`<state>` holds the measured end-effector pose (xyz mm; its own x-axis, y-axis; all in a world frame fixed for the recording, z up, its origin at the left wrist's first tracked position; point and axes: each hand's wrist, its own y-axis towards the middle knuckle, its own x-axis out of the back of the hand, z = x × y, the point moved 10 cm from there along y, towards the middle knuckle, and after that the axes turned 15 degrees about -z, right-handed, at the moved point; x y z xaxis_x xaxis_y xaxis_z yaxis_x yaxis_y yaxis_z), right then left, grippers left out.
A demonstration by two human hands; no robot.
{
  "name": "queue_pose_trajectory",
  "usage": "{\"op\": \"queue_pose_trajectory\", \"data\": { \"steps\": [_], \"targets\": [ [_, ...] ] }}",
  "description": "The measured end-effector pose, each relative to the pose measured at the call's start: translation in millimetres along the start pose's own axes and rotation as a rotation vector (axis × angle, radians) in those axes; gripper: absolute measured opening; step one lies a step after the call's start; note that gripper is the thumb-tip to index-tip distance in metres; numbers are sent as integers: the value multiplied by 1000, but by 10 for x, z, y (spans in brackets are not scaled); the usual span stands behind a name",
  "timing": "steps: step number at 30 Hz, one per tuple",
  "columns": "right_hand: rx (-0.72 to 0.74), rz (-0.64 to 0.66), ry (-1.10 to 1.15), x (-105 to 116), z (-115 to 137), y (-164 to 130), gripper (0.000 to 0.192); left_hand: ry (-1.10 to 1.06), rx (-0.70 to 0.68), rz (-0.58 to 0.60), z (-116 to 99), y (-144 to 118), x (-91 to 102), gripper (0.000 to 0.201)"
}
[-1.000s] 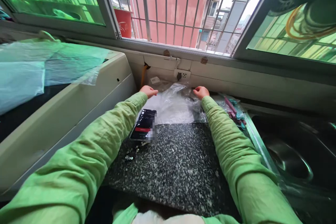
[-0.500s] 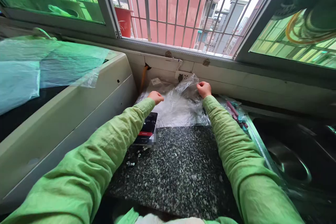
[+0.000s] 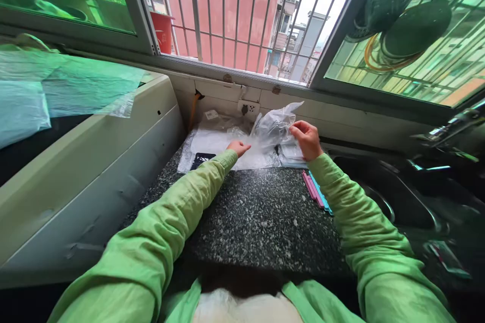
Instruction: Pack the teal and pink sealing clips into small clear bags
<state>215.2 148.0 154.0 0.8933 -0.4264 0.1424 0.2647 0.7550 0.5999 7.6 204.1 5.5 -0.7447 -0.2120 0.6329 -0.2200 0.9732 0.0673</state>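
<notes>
Loosely lifted plastic bag — right hand, crumpled

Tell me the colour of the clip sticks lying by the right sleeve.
Pink and teal sticks, clearest in the head view, beside the right sleeve.

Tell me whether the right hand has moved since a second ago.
Yes. The right hand has lifted the clear plastic bag off the countertop, up level with the wall socket.

Two hands worked at the counter, a left hand and a right hand; one clear plastic bag was lifted; one phone lay there; one wall socket; one red bucket outside.
</notes>
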Motion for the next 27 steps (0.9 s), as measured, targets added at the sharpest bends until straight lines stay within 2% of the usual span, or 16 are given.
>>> {"op": "queue_pose_trajectory", "data": {
  "steps": [3, 6, 9, 12, 15, 20, 23, 27],
  "targets": [
    [-27, -22, -14, 297, 59, -185, 15, -29, -16, 12, -107, -133, -113, 12],
    [-98, -65, -77, 628, -12, -353, 17, -70, -30, 22, -155, -321, -96, 10],
    [-202, -72, -123, 910, -155, -563, 19, -105, -31, 62, -74, -573, 7, 13],
    [-293, -31, -187, 1107, -296, -838, 20, -211, 5, 121, 130, -868, 135, 15],
    [-402, 87, -290, 1208, -474, -1184, 22, -283, 39, 132, 375, -1142, 275, 18],
    [-533, 312, -406, 1279, -732, -1735, 26, -267, 48, 149, 689, -1471, 418, 24],
    [-562, 402, -476, 1301, -835, -1959, 26, -220, 48, 162, 817, -1585, 473, 27],
    [-517, 508, -607, 1268, -900, -2138, 25, -128, 13, 214, 906, -1692, 483, 30]
  ]
}}
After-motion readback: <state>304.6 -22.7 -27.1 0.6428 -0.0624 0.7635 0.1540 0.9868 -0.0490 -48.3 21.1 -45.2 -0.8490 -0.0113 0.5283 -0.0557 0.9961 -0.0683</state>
